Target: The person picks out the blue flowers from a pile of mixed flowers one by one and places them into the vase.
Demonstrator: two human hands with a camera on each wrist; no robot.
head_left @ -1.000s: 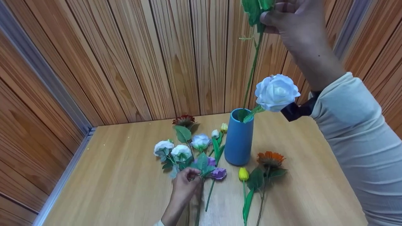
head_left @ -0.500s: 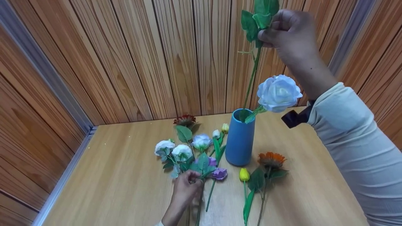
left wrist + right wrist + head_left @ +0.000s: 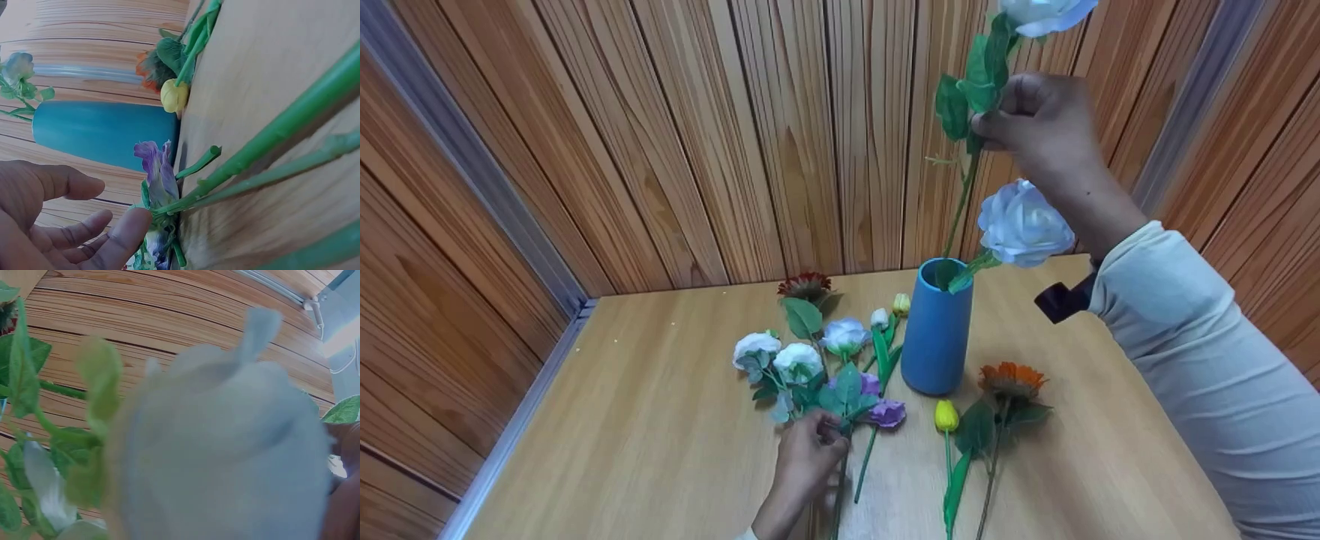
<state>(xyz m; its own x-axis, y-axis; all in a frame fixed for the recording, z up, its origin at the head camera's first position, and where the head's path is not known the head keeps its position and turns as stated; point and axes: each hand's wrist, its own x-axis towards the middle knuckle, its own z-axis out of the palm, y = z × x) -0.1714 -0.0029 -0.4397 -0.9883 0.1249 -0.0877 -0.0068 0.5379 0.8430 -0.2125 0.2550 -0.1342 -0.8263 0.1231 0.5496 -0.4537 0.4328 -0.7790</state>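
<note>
My right hand (image 3: 1046,124) pinches the leafy green stem of a pale blue-white rose (image 3: 1046,15), its bloom partly cut off at the top of the head view. The stem runs down into the mouth of a blue vase (image 3: 936,337). A second pale rose (image 3: 1024,223) leans out over the vase's right rim and fills much of the right wrist view, blurred. Low on the table, my left hand (image 3: 810,454) is beside the stems of purple flowers (image 3: 887,413). In the left wrist view its thumb and fingers are apart, one fingertip right at a green stem (image 3: 242,157).
White flowers (image 3: 797,364), a pale blue rose (image 3: 846,336), a dark red flower (image 3: 805,286) and small tulips (image 3: 880,319) lie left of the vase. A yellow tulip (image 3: 946,416) and an orange flower (image 3: 1012,379) lie at its front right. A wood-panelled wall (image 3: 697,150) stands behind the table.
My right hand has moved down towards the vase with the rose, whose bloom now shows at the top. The left hand stays by the purple flowers' stems, almost unmoved.
</note>
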